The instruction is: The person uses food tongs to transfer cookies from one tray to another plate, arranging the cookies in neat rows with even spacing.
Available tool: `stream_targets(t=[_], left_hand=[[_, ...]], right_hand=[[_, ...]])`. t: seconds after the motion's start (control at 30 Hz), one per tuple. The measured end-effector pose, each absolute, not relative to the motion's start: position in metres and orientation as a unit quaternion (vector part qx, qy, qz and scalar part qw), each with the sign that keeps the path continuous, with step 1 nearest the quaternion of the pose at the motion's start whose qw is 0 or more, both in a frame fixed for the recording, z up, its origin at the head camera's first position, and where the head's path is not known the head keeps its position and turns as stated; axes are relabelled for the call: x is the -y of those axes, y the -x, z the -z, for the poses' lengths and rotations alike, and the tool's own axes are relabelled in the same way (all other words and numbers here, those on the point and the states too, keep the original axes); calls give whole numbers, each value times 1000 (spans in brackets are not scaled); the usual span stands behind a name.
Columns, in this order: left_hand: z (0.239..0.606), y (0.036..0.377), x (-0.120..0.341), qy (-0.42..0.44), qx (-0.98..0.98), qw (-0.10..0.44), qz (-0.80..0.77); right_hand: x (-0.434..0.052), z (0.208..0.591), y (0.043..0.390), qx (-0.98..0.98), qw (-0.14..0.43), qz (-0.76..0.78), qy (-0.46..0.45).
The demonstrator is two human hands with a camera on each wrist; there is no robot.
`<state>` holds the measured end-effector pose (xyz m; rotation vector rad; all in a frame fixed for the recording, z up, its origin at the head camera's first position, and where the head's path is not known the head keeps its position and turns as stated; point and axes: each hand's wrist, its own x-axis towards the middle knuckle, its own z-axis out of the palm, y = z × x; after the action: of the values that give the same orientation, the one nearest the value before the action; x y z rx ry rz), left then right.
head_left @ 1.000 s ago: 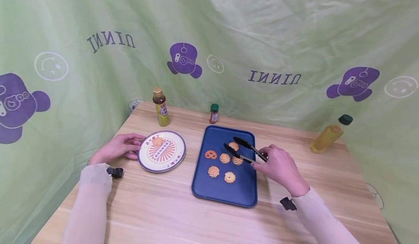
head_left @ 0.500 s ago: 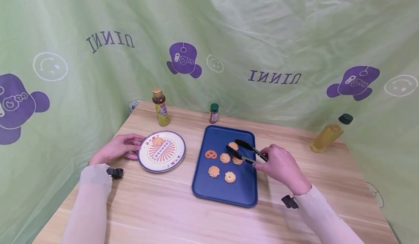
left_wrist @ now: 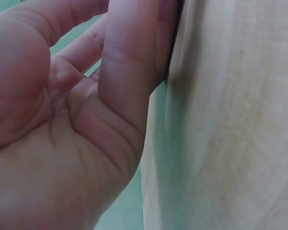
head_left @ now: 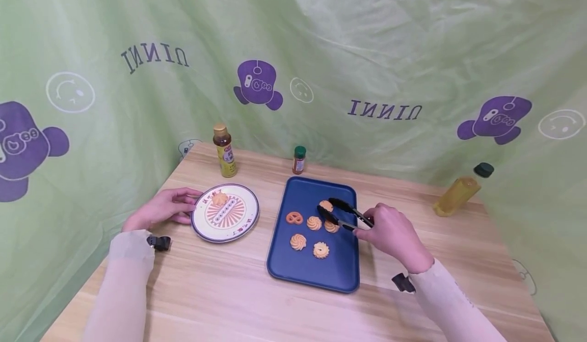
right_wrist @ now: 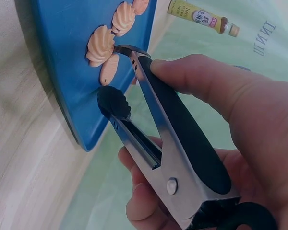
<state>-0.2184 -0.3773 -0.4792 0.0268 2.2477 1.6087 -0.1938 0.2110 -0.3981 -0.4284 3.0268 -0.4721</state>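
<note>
- Right hand point(head_left: 390, 230): fingers and thumb curled round the tongs point(right_wrist: 182, 143); several fingertips are hidden behind the metal arms. The handle end is cut off in the right wrist view.
- Tong tips stand apart, one each side of a round cookie point(head_left: 326, 206) on the blue tray point(head_left: 293, 270). Cannot tell whether either tip touches it.
- A swirled cookie point(head_left: 331, 228) is partly covered by the nearer tong arm in the head view.
- Pretzel-shaped cookie point(head_left: 294, 217), two more swirled ones and a ring-like one lie nearby on the tray, unobstructed in the head view.
- Left hand point(head_left: 164, 208): fingers loosely bent, at the left rim of the plate point(head_left: 243, 222). Fingertips run out of the left wrist view; how firmly they bear on the rim, cannot tell.
- One cookie sits on the plate, toward its back; its outline partly blends with the printed pattern.
- Bench point(head_left: 220, 291): near edge out of frame; both sleeves cut off below.
</note>
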Motion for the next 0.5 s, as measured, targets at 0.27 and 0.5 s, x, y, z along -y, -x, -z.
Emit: stream_targets(t=[0.27, 0.5], left_hand=[[478, 218, 379, -5, -797, 188, -573], [481, 219, 379, -4, -794, 192, -577]], right_hand=[[-208, 398, 194, -978, 18, 154, 141], [-208, 398, 196, -977, 13, 154, 148]])
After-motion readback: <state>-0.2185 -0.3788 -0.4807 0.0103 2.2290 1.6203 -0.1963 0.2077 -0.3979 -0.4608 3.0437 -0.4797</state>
